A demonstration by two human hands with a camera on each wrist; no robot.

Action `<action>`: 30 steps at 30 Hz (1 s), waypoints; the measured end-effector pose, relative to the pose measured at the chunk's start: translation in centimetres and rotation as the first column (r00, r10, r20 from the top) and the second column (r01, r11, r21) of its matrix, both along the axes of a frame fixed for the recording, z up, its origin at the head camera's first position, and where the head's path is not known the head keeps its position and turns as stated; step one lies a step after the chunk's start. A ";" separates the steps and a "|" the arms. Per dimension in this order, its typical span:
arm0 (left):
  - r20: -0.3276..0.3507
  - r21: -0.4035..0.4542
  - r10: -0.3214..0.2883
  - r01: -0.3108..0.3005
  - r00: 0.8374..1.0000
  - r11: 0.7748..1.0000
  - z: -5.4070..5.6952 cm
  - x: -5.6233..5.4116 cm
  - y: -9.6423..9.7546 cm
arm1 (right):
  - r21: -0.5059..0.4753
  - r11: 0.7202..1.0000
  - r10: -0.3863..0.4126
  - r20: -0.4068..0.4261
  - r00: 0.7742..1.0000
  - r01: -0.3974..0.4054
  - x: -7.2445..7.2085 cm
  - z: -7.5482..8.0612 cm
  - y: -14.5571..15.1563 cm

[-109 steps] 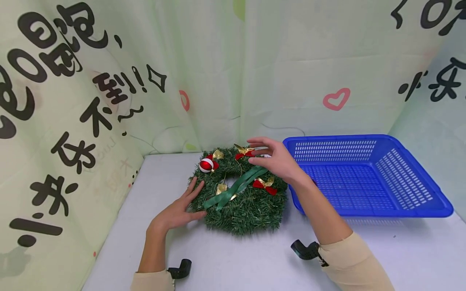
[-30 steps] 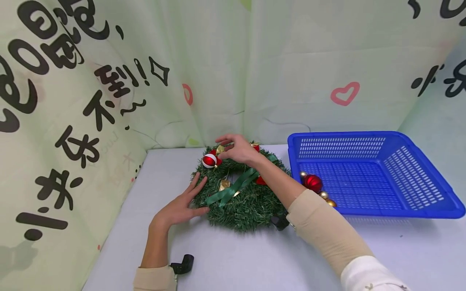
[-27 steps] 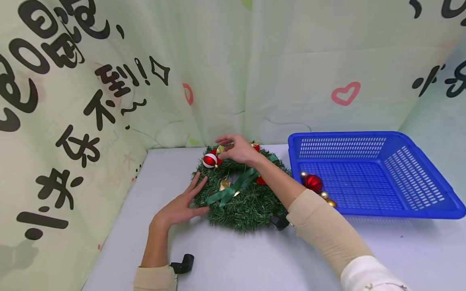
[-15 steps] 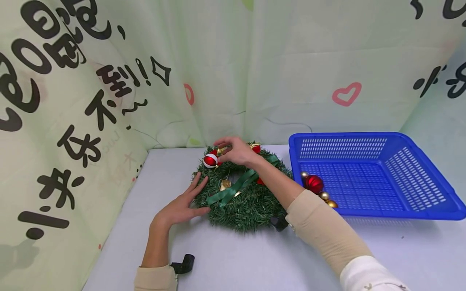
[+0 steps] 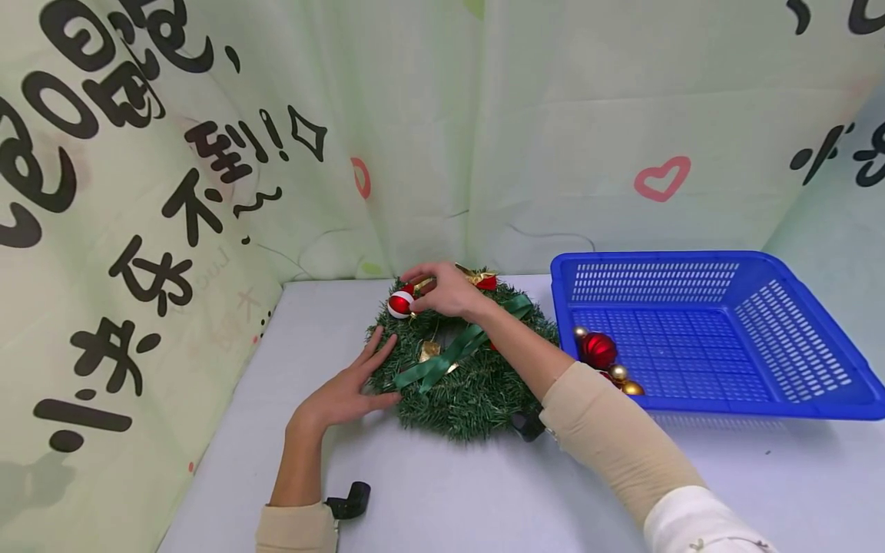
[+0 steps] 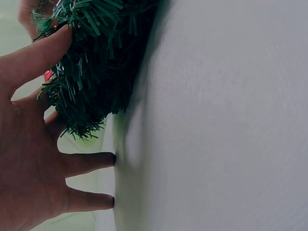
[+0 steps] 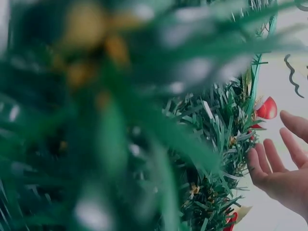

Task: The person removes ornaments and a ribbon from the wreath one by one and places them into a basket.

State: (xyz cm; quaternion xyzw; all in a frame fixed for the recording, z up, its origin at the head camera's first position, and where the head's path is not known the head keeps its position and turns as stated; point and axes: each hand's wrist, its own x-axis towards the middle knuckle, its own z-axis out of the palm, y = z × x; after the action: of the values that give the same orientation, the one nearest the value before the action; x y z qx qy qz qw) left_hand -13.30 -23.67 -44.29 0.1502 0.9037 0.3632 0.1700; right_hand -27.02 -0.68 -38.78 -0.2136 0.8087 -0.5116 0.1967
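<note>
A green artificial wreath [image 5: 463,407] lies on the white table in the head view. A dark green ribbon [image 5: 452,357] crosses it. Toward its back left sits a red and white ball [image 5: 399,305], and a red bow with gold trim [image 5: 486,282] is at the back. With fingers spread, my left hand [image 5: 339,399] rests against the wreath's left side; its thumb [image 6: 45,53] touches the greenery in the left wrist view. My right hand [image 5: 449,290] reaches across to the red and white ball, fingers loosely extended around it. The right wrist view shows those fingers [image 7: 274,156] apart beside the greenery.
A blue plastic basket [image 5: 719,261] stands to the right. Several red and gold balls, among them a large red ball [image 5: 598,350], lie at its left side. Patterned curtains [image 5: 525,138] hang behind and at both sides. Black wrist-worn devices [image 5: 349,501] sit near the sleeves.
My right hand has moved left from the wreath's back right to the red and white ball, uncovering balls in the basket. It shifted only slightly in the last second; my left hand stayed put.
</note>
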 end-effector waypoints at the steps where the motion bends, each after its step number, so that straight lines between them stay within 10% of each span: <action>1: 0.001 0.001 0.002 -0.002 1.000 1.000 0.0 0.0 0.0 | -0.001 1.000 0.003 -0.002 1.000 -0.003 0.0 0.0 -0.1; 30: 0.003 -0.014 0.003 -0.003 1.000 1.000 0.3 0.0 0.1 | 0.165 0.986 0.047 -0.177 0.983 -0.018 0.5 -0.5 -1.5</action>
State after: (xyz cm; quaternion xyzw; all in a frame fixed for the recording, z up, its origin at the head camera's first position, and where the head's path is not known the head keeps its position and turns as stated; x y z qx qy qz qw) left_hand -13.29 -23.52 -44.03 0.1472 0.9060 0.3575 0.1720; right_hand -26.49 -2.20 -39.29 -0.2555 0.8586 -0.4191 0.1478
